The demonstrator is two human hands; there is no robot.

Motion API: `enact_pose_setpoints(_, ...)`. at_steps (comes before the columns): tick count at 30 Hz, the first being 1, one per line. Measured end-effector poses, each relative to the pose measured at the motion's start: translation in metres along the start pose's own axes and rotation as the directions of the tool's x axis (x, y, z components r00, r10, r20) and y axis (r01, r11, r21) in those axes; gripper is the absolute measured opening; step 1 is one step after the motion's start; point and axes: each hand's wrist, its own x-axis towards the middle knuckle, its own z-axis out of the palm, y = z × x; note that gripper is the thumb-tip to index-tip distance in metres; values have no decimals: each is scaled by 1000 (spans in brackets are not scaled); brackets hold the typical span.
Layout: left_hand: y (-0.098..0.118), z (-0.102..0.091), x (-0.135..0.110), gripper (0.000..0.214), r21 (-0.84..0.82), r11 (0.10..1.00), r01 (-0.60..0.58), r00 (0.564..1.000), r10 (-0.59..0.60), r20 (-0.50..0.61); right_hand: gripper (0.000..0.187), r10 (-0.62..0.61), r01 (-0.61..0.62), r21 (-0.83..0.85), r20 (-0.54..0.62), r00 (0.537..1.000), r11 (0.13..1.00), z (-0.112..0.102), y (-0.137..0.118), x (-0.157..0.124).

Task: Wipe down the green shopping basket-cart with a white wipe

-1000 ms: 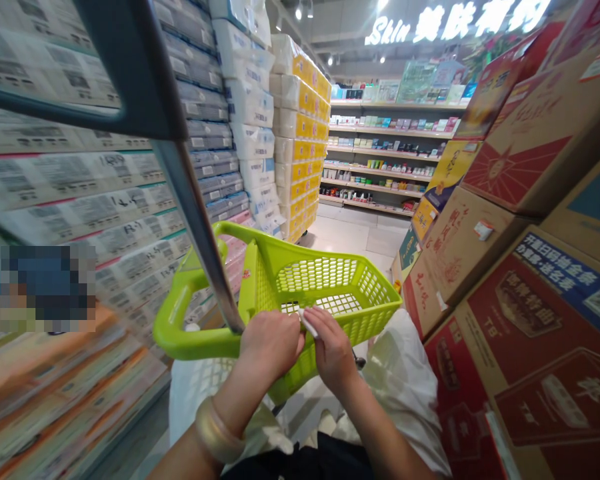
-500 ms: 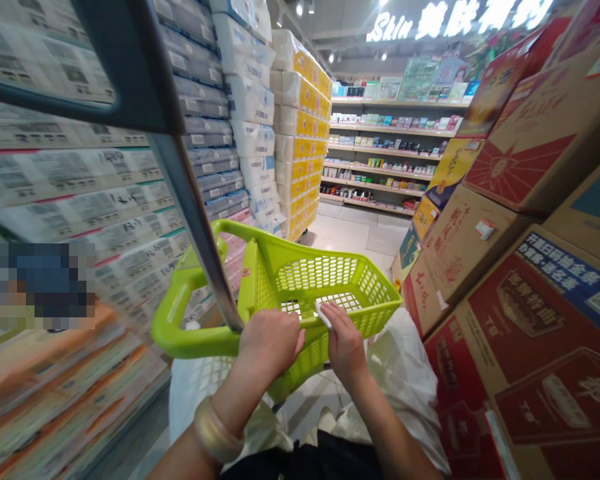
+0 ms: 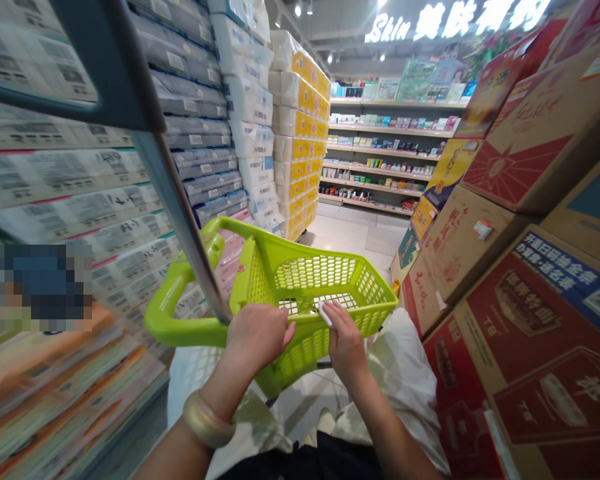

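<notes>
A lime-green plastic shopping basket (image 3: 307,327) with perforated sides stands in front of my legs, its handle end to the left. From its left part a metal pole (image 3: 180,220) rises to a dark grey pull handle (image 3: 125,87). My left hand (image 3: 257,337) is closed over the basket's near rim, right beside the pole's foot. Farther right along that rim, my right hand (image 3: 347,340) presses a small white wipe or tissue (image 3: 326,315) against the edge, fingers held together. Through the slots in the basket's bottom the floor shows.
Stacked cardboard cartons (image 3: 545,320) rise close on the right. Tissue packs (image 3: 300,133) and other wrapped packs (image 3: 200,140) are piled along the left. Shelves of small boxed goods (image 3: 380,147) stand at the back, beyond the tiled floor (image 3: 350,233). A blurred patch covers something at lower left.
The basket, its pole and handle have shifted slightly left, and my left hand has moved left with them. My right hand stays in about the same place with the white wipe.
</notes>
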Motion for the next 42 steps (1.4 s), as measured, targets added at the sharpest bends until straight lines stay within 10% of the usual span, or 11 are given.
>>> enact_pose_setpoints(20, -15, 2, -9, 39, 20, 999, 43, 999, -43, 21, 54, -147, 129, 129, 145, 979, 983, 12, -33, 3)
enact_pose_setpoints(28, -15, 0, -9, 40, 39, 998, 51, 998, -52, 33, 51, 23, -22, -36, 32, 999, 999, 8, -7, -1)
enact_pose_setpoints(34, -12, 2, -9, 35, 19, 999, 46, 999, -47, 24, 53, -167, 145, 129, 182, 969, 981, 12, -39, 3)
enact_pose_setpoints(42, -11, 1, -9, 35, -7, 997, 83, 995, -83, 47, 49, 63, -63, 0, 85, 994, 998, 2, -10, 1)
